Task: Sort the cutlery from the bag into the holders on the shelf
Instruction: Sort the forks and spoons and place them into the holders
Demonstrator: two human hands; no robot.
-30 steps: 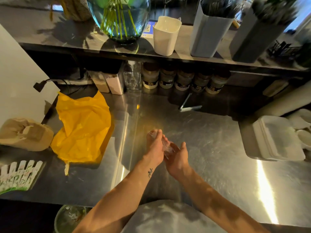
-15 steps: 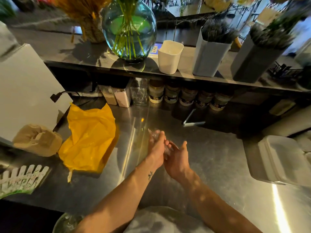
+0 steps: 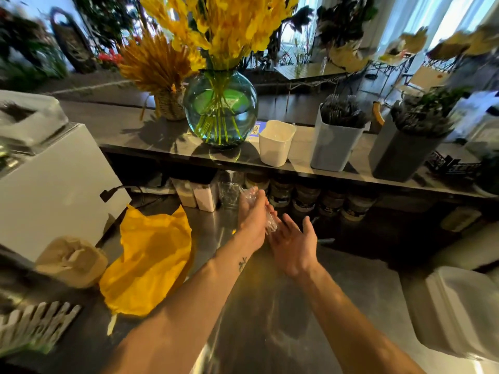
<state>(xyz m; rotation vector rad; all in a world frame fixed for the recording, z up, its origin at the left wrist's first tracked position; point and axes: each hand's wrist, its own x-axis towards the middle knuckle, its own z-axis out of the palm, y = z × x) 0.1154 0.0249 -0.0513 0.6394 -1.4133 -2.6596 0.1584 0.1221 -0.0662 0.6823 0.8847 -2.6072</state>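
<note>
Over the steel counter (image 3: 270, 333), just near of the shelf (image 3: 151, 139) edge: left hand (image 3: 252, 215) curls round a bundle of clear plastic cutlery (image 3: 270, 225), long axis near-far, ends poking out past the fingers at the far side. Too blurred to tell forks from spoons or knives. Right hand (image 3: 294, 242) sits just right of it, palm up, fingers spread, holding nothing. Reads as a backstop at the bundle's near end to square the pieces up; can't tell if it actually touches.

Yellow bag (image 3: 151, 260) lies flat and slack on the counter to the left, well apart from both hands, so I judge it emptied or nearly.

3 holders on the shelf, far and right of the hands: white holder (image 3: 276, 143) looks empty, light grey holder (image 3: 336, 143) and dark grey holder (image 3: 402, 153) are both packed with dark cutlery. Clear stuff likely goes in the white one: nearest, and the only free slot. Glass vase (image 3: 220, 109) stands just left of it, so the lift should pass right of the vase. Slick loose plastic in a 1-hand grip: risk is fan-out on the way up.
</note>
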